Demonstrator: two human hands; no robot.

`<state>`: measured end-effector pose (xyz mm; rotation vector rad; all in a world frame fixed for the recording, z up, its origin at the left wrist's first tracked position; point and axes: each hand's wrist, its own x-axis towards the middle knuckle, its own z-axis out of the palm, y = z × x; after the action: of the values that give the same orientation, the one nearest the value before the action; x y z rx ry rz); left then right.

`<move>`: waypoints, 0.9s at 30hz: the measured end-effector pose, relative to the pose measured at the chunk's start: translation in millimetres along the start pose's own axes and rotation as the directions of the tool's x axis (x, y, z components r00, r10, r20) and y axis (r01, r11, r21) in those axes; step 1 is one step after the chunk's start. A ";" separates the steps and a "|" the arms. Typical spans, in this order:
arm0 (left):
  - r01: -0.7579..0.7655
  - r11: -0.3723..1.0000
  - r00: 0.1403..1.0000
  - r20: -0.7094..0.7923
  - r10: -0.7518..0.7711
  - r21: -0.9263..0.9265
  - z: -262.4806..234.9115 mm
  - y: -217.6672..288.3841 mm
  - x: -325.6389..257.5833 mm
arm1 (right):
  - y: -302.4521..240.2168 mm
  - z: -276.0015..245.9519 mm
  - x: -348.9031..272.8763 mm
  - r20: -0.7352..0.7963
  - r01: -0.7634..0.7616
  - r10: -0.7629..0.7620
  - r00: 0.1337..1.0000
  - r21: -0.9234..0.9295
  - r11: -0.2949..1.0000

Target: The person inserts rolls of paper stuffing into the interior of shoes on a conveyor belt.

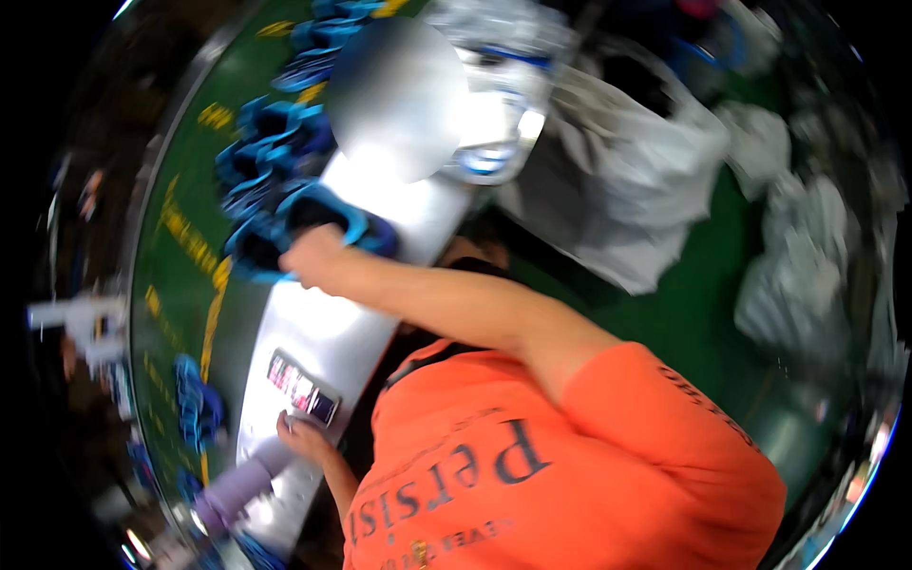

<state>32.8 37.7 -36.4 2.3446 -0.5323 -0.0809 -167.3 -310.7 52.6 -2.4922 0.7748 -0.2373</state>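
My right hand [318, 256] reaches across the bench and grips the near edge of a blue and black piece [328, 209] with a round opening, which looks like a shoe upper. Motion blur softens the fingers there. Closer to my body, my left hand [302, 439] has its fingers curled beside the lower end of a phone [304, 387] lying on the metal bench. A small greyish patch shows at those fingertips, too blurred to name. More blue pieces [266, 142] like it stand in a row beyond my right hand.
The narrow metal bench [275, 332] runs diagonally over a green surface with yellow marks. A purple cylinder [237, 489] sits near my left hand. White bags [646, 171] stand to the right, and clear plastic wrapping [503, 28] is at the far end.
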 end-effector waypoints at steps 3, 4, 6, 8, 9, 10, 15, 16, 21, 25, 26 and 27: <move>-0.199 0.950 0.974 -0.152 0.166 -0.240 -6.5 103.2 -9.6 | 6.2 -25.8 -23.8 -0.031 -0.002 -0.001 1.000 -0.077 0.997; -0.308 0.902 0.951 -0.117 0.285 -0.303 -14.7 119.5 -8.7 | -0.7 -20.4 -28.1 -0.096 0.030 -0.038 0.995 -0.080 0.996; -0.090 0.797 0.989 0.037 0.140 -0.597 -20.4 181.9 -30.2 | -28.2 -18.4 -44.2 0.015 0.090 -0.089 0.996 -0.102 0.991; -0.282 0.853 0.939 0.055 0.339 -0.439 -7.3 199.4 -37.5 | -47.6 -10.6 -61.3 0.060 0.065 -0.061 0.996 -0.078 0.995; -0.283 0.869 0.932 0.095 0.348 -0.406 -4.7 210.2 -41.8 | -53.2 -8.1 -66.2 0.053 0.099 -0.097 0.994 -0.041 0.994; -0.418 0.868 0.898 0.026 0.440 -0.267 -6.6 210.3 -46.8 | -67.5 -19.2 -69.5 0.171 0.036 -0.039 0.984 0.020 0.999; -0.182 0.941 0.957 -0.168 0.236 0.286 23.1 136.4 -9.5 | -64.8 -15.2 -81.2 0.146 0.075 -0.075 0.986 0.004 0.997; -0.109 0.954 0.993 -0.019 0.119 0.280 20.3 134.6 -2.5 | -62.7 -19.8 -73.8 0.188 0.037 -0.036 0.982 -0.005 0.999; -0.245 0.950 0.969 -0.041 0.242 -0.192 74.5 102.6 -2.2 | -28.8 14.2 -74.5 0.047 0.021 -0.018 0.999 -0.057 0.998; -0.423 0.888 0.901 -0.015 0.433 0.182 20.5 79.2 24.7 | -40.2 8.3 -58.6 0.075 0.185 -0.185 0.980 0.013 0.983; -0.133 0.949 0.987 0.121 0.102 0.287 23.5 41.1 50.6 | -40.3 9.2 -58.2 0.020 0.230 -0.232 0.973 0.057 0.971; 0.077 0.852 0.933 0.265 -0.245 0.518 34.4 5.1 75.9 | -57.2 7.4 -68.3 0.115 0.157 -0.160 0.980 0.030 0.987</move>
<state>93.1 -17.9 -51.5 2.9125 -0.5573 -0.4665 -193.7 -228.3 75.3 -2.5252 0.5245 -0.1519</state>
